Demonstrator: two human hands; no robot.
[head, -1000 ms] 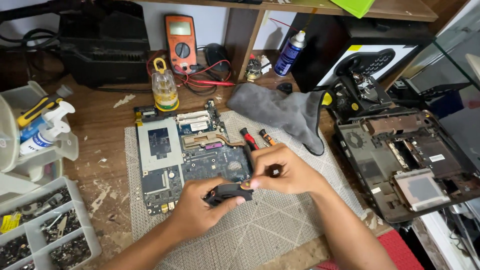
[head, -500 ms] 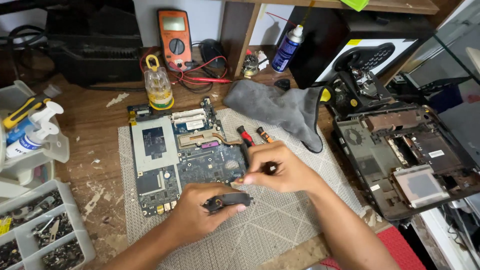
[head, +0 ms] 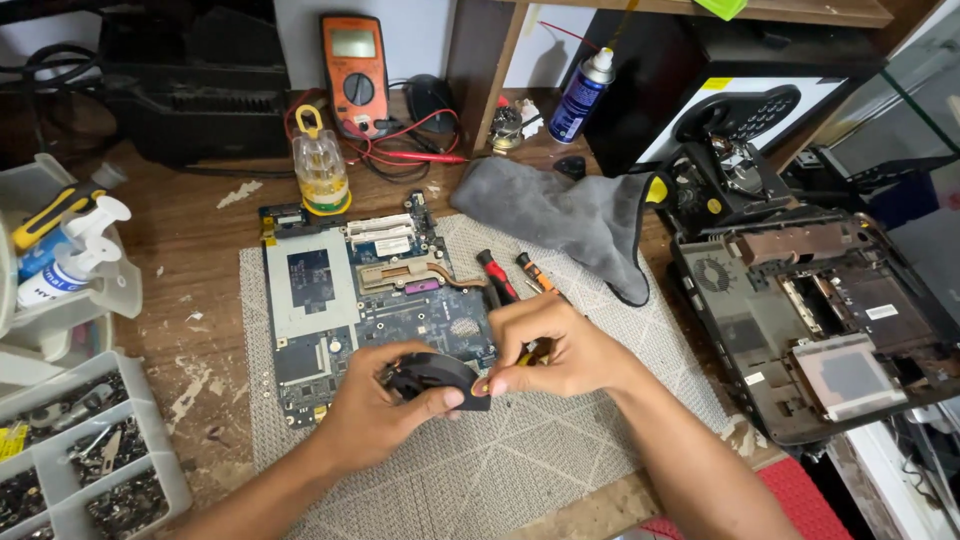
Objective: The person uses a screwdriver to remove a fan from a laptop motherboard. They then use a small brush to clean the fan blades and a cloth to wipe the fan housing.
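Head view looks straight down on a blue motherboard (head: 375, 300) lying on a grey woven mat (head: 560, 440), and everything else is best placed from that board. At the board's near right corner the left hand (head: 375, 415) is closed around a small black cooling fan (head: 435, 378), thumb on top and fingers beneath, holding it just above the mat. The right hand (head: 560, 350) sits immediately right of the fan, fingertips pinched shut on something small at the fan's right edge (too tiny to name; a dark tool handle seems tucked in the palm). So the fan lies between the hands, flat side roughly up, the left carrying it and the right touching its rim. Right of the board, beyond the hands, two red-handled screwdrivers (head: 497, 275) lie by a grey cloth (head: 560, 215); farther right sits the opened laptop base (head: 820, 320). Behind the board stands an orange multimeter (head: 353, 70).
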